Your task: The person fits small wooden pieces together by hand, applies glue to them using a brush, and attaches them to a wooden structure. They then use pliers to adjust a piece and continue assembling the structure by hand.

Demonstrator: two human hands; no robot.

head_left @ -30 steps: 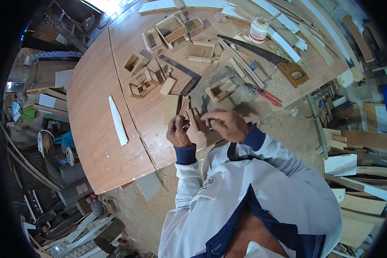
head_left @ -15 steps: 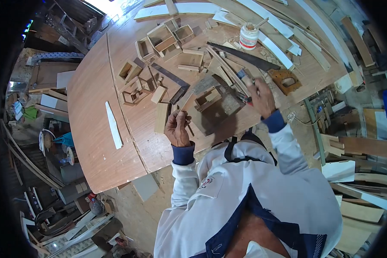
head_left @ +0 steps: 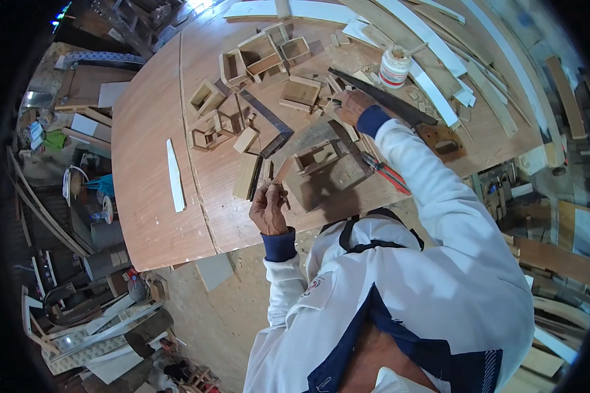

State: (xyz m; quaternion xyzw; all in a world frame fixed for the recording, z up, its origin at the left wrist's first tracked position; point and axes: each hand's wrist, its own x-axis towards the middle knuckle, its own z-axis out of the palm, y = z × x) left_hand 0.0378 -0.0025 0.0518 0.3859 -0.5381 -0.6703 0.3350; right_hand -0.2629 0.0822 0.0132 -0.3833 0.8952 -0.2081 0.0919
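Wooden strip (head_left: 280,175), thin and short, pinched upright-ish between thumb and closed fingers of left hand (head_left: 269,208), held just above near edge of round wooden tabletop (head_left: 151,190), beside flat wood block (head_left: 247,176) and small open-sided box frame (head_left: 316,157). Grip best kept low on strip, wrist steady, free end unhidden, so piece does not twist or slip while other arm stretches away. Red-handled pliers (head_left: 387,171) lying right of box frame, partly under white sleeve. Further out, steel try square (head_left: 273,126) flat among little box frames (head_left: 210,118). Beyond that, right hand (head_left: 351,105) reaching far across table, fingers curled down onto cluster of slim wood sticks (head_left: 334,88) next to handsaw (head_left: 400,108); whether fingers actually close on one stick or only rest there, cannot tell. Better to pick one stick cleanly by an end, clear of saw blade, without nudging glued frames nearby. White glue pot (head_left: 394,67) with stirring stick standing just past saw, easily knocked by sleeve on return. Long white offcuts (head_left: 432,46) stacked along far rim.
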